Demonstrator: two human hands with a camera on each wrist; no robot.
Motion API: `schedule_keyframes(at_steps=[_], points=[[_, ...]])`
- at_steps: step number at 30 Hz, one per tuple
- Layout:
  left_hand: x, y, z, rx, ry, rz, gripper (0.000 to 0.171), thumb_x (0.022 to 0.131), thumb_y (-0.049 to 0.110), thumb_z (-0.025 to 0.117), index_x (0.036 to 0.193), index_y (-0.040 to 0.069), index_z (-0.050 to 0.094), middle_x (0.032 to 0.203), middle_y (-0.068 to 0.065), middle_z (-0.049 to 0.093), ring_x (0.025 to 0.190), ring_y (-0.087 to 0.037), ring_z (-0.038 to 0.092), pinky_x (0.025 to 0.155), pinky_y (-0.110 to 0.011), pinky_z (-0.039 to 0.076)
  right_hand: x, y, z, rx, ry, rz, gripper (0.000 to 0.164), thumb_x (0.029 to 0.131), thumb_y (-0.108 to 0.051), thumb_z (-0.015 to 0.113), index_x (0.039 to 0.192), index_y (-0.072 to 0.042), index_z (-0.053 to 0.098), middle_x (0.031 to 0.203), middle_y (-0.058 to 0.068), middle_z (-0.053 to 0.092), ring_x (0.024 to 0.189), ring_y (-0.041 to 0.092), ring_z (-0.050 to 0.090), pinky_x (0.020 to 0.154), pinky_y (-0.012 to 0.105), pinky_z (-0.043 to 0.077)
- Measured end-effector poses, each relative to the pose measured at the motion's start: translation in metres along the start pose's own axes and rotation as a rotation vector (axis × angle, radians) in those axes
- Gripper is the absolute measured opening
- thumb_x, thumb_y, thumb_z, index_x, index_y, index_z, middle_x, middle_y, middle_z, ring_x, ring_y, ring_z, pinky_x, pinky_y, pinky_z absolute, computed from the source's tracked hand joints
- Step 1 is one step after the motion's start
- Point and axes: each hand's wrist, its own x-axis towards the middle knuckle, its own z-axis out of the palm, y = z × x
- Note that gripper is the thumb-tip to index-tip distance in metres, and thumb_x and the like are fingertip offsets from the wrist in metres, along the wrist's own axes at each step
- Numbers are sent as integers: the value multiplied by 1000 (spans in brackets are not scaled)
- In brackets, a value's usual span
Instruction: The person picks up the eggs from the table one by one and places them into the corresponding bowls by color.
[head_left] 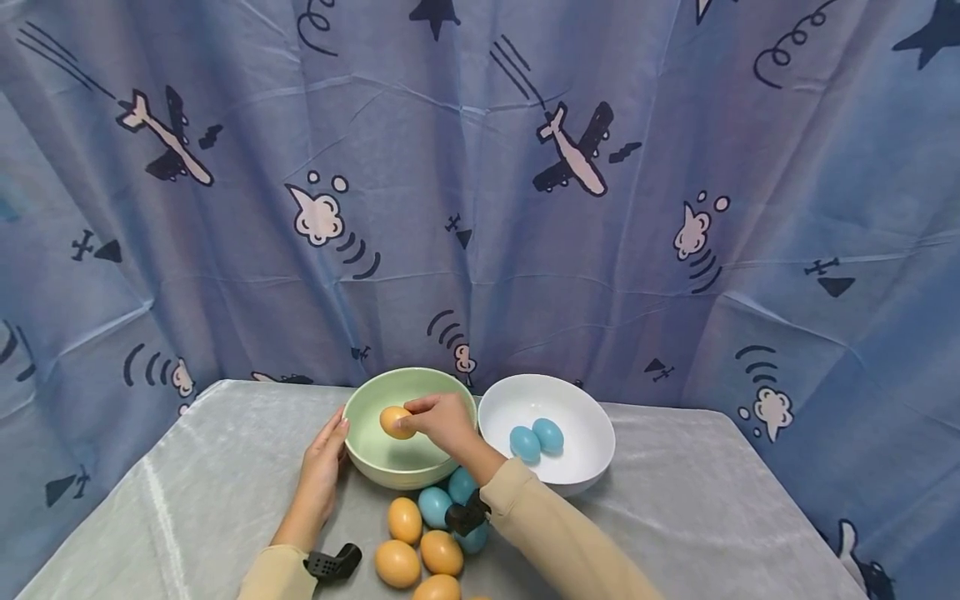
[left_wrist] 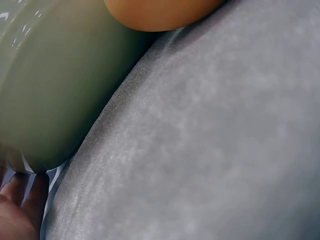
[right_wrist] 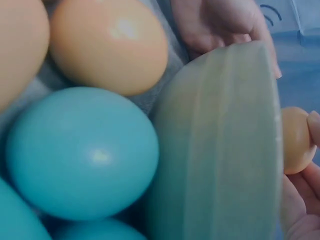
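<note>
My right hand (head_left: 444, 423) pinches an orange egg (head_left: 393, 422) between thumb and fingers, over the inside of the green bowl (head_left: 397, 479). The same egg (right_wrist: 296, 142) shows past the bowl's rim in the right wrist view. My left hand (head_left: 321, 467) rests against the bowl's left outer side, its fingers fairly straight. In the left wrist view, fingertips (left_wrist: 36, 192) touch the bowl low on its wall. Several orange eggs (head_left: 397, 564) and several blue eggs (head_left: 435, 507) lie on the table in front of the bowl, partly beneath my right forearm.
A white bowl (head_left: 596, 458) stands close to the right of the green one, holding two blue eggs (head_left: 525, 444). Grey cloth covers the table (head_left: 697, 500). Behind it hangs a blue curtain (head_left: 480, 208) with printed planes.
</note>
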Motion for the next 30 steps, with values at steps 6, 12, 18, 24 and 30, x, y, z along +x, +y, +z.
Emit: schedule_keyframes(at_steps=[6, 12, 18, 24, 30], points=[[-1, 0, 0, -2, -6, 1, 61, 106, 40, 43, 159, 14, 25, 166, -4, 21, 152, -25, 25, 125, -44, 21, 7, 4, 9, -31, 12, 9, 30, 74, -17, 88, 100, -5, 80, 99, 9, 78, 99, 19, 69, 85, 30, 56], [-1, 0, -1, 16, 1, -16, 62, 106, 44, 42, 159, 16, 26, 166, -1, 23, 150, -23, 28, 121, -33, 29, 12, 5, 15, -72, -8, 7, 27, 73, -16, 88, 97, -4, 80, 98, 8, 78, 92, 15, 67, 78, 27, 56], [-1, 0, 1, 26, 3, -21, 63, 106, 45, 42, 159, 16, 26, 165, -2, 24, 149, -23, 31, 118, -31, 31, 15, 9, 16, -110, -41, 25, 27, 73, -18, 88, 96, -5, 81, 96, 7, 78, 89, 14, 65, 75, 25, 55], [-1, 1, 1, 9, -2, -7, 62, 106, 43, 42, 159, 13, 25, 166, -4, 23, 150, -25, 29, 124, -44, 24, 16, 13, 20, -118, -47, 40, 27, 70, -15, 90, 93, -4, 81, 93, 7, 78, 84, 11, 64, 73, 22, 53], [0, 1, 1, 17, 0, -10, 62, 106, 43, 41, 159, 14, 25, 166, -4, 23, 150, -24, 30, 123, -44, 25, 18, 17, 25, -146, -59, 46, 25, 68, -13, 91, 88, -4, 81, 88, 6, 79, 79, 7, 59, 71, 19, 50]])
